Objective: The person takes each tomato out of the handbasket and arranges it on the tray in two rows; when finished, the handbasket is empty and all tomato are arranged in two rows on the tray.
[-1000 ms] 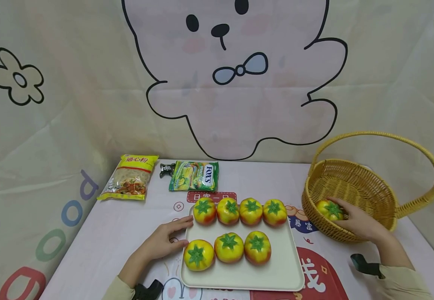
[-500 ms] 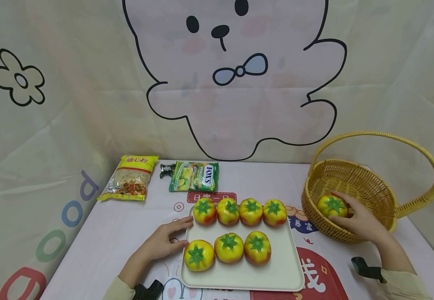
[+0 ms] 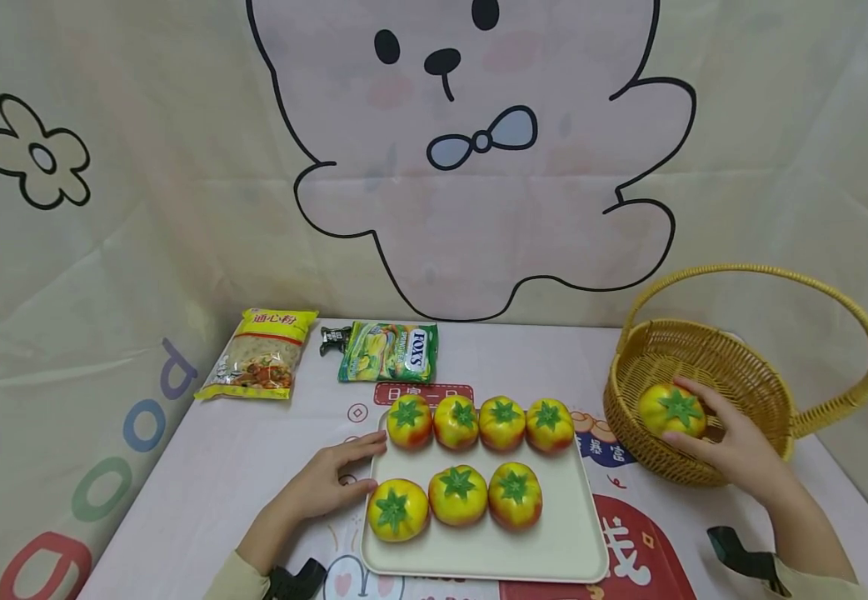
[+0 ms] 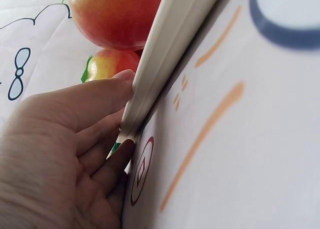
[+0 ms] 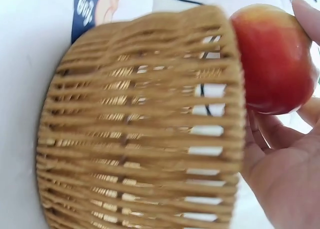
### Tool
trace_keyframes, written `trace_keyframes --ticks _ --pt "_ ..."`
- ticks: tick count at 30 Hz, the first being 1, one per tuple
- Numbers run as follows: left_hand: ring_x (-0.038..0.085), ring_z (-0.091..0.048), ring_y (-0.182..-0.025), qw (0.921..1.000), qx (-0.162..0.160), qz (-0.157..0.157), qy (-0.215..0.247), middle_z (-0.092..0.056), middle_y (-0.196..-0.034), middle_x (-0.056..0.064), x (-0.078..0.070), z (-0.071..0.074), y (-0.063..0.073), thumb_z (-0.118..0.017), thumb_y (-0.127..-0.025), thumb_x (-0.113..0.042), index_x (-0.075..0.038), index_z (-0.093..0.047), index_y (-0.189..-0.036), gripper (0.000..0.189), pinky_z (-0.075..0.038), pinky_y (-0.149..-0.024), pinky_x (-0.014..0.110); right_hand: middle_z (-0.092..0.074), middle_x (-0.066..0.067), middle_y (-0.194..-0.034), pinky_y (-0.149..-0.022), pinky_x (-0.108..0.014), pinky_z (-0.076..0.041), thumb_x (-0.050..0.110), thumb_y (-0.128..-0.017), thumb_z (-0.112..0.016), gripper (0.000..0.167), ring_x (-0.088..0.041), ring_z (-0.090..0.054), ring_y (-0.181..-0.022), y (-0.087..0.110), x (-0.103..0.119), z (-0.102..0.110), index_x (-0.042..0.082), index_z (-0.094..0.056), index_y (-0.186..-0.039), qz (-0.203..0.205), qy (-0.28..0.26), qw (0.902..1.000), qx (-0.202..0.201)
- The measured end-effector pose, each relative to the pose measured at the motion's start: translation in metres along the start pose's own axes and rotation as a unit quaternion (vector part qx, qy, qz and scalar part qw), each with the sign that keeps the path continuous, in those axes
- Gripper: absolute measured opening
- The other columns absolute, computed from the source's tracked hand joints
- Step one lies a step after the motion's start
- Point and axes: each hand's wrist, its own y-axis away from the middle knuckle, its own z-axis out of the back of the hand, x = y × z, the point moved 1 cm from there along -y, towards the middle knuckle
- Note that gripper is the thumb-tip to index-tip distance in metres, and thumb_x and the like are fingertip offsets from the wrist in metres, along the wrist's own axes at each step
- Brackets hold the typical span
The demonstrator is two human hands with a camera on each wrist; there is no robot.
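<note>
My right hand [image 3: 734,442] grips a yellow-red persimmon [image 3: 671,410] with a green leafy top, thumb and fingers spread around its sides. In the right wrist view this persimmon [image 5: 275,59] shows at the rim of the woven basket [image 5: 140,124]. My left hand [image 3: 335,477] lies at the left side of a cream tray [image 3: 561,542], its fingertips and thumb touching the edge. On that tray sit several similar persimmons in two rows, the back row [image 3: 456,422] along the far edge and the front row [image 3: 458,495] nearer me, with bare tray to its right.
The basket's tall arched handle [image 3: 749,268] rises over the right side of the table. Behind the tray lie a green FOX'S candy bag [image 3: 389,352], a small black wrapped packet [image 3: 334,340] and a yellow pasta bag [image 3: 261,354]. A printed cloth [image 3: 479,167] hangs behind.
My right hand has lifted the persimmon from inside the basket up toward its rim, shifting slightly right. The left hand and the tray have stayed in place.
</note>
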Motion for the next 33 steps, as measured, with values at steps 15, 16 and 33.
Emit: trace_keyframes --ticks 15,16,33 --pt "0.025 -0.041 -0.136 0.9999 -0.005 -0.014 -0.004 -0.046 -0.146 -0.005 0.003 -0.001 0.000 -0.067 -0.085 -0.043 -0.021 -0.057 -0.133 0.054 -0.033 -0.110 0.050 -0.036 0.019 -0.126 -0.075 -0.007 -0.047 0.014 -0.082 -0.073 0.074 0.005 -0.041 -0.101 0.021 0.033 -0.021 0.018 -0.035 -0.146 0.067 -0.037 0.9968 -0.024" --pt "0.025 -0.041 -0.136 0.9999 -0.004 -0.015 -0.002 -0.045 -0.146 -0.005 0.002 -0.001 0.000 -0.067 -0.085 -0.044 -0.021 -0.057 -0.132 0.054 -0.033 -0.110 0.050 -0.036 0.019 -0.126 -0.075 -0.008 -0.048 0.013 -0.082 -0.073 0.074 0.005 -0.041 -0.101 0.022 0.034 -0.023 0.017 -0.035 -0.145 0.071 -0.040 0.9965 -0.020" --pt "0.026 -0.039 -0.137 0.9999 0.004 -0.001 0.016 -0.045 -0.146 -0.004 0.001 0.000 -0.001 -0.069 -0.084 -0.041 -0.021 -0.056 -0.133 0.054 -0.030 -0.112 0.052 -0.041 -0.018 -0.141 -0.080 -0.024 -0.053 0.025 -0.084 -0.072 0.070 -0.012 -0.052 -0.110 0.034 0.041 -0.075 0.013 -0.037 -0.144 0.022 -0.071 0.9939 0.082"
